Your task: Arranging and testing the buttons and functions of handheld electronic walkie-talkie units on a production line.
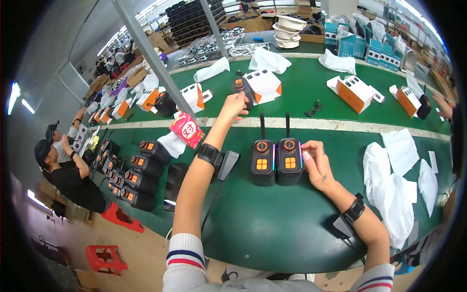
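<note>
Two black radios (263,164) with orange buttons, round orange-ringed knobs and raised antennas stand upright side by side before me. Thin strips on their sides glow. My right hand (318,165) is closed at the right side of the right-hand radio (289,163), fingertips against its edge. Farther off, my left arm is stretched across the pale divider to the far green surface. There my left hand (235,106) is closed on the near end of another black radio (242,87), tilted beside an opened white and orange box (264,83). My left fingertips are partly hidden.
Several black radios (141,180) stand grouped at left, near a pink packet (187,130). White bags (389,190) lie at right. More boxes (356,94) and a coiled black cable (314,108) are on the far surface. A grey post (153,53) rises beyond my left arm.
</note>
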Demonstrator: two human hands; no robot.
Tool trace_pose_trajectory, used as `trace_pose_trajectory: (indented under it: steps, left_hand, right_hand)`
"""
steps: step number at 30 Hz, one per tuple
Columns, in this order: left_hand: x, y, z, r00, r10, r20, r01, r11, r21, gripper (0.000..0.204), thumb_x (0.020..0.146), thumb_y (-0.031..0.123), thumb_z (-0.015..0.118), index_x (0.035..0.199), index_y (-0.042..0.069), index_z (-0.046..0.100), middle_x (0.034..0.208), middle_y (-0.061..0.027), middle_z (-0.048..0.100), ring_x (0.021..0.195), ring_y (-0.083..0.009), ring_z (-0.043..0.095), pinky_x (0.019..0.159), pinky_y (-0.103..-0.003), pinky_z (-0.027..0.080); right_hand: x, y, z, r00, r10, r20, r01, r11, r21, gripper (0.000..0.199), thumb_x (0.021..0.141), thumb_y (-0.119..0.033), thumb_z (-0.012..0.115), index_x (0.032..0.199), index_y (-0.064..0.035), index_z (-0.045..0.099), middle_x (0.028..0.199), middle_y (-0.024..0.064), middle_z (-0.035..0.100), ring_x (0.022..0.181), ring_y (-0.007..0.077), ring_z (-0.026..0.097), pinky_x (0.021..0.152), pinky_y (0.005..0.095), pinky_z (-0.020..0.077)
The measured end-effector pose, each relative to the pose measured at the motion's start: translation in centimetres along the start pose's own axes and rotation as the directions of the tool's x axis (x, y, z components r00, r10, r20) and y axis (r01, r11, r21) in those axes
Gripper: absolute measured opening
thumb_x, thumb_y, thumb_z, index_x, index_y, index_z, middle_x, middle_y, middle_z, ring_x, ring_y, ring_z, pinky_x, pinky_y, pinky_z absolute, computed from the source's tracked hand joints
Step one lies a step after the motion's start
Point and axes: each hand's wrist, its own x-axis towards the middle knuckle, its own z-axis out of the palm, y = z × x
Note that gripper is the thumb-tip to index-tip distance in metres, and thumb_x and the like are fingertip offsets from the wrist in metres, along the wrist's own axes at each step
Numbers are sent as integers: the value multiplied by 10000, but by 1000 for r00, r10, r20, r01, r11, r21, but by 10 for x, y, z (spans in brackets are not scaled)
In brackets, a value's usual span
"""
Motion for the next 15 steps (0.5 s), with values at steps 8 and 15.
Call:
trace_pose_trajectory:
  steps: [8,15]
  left_hand:
    - [-7,-9,-67,942,202,-268,-333,667,-666,359,982,399,398,743,141,472,833,10,472,868,-145,496,826,-311,403]
    - [-53,-26,-83,952,295,76,-157,687,-709,469,985,412,357,623,115,398,750,-162,630,772,-323,648,735,-413,519]
  right_hand:
    - [7,0,16,999,-29,29,26,996,82,239,915,-95,502,1119,-2,420,801,34,487,677,73,477,587,224,403]
    - [11,-7,20,999,-19,27,16,995,96,224,912,-70,493,1115,-16,416,799,34,475,667,73,476,591,217,407]
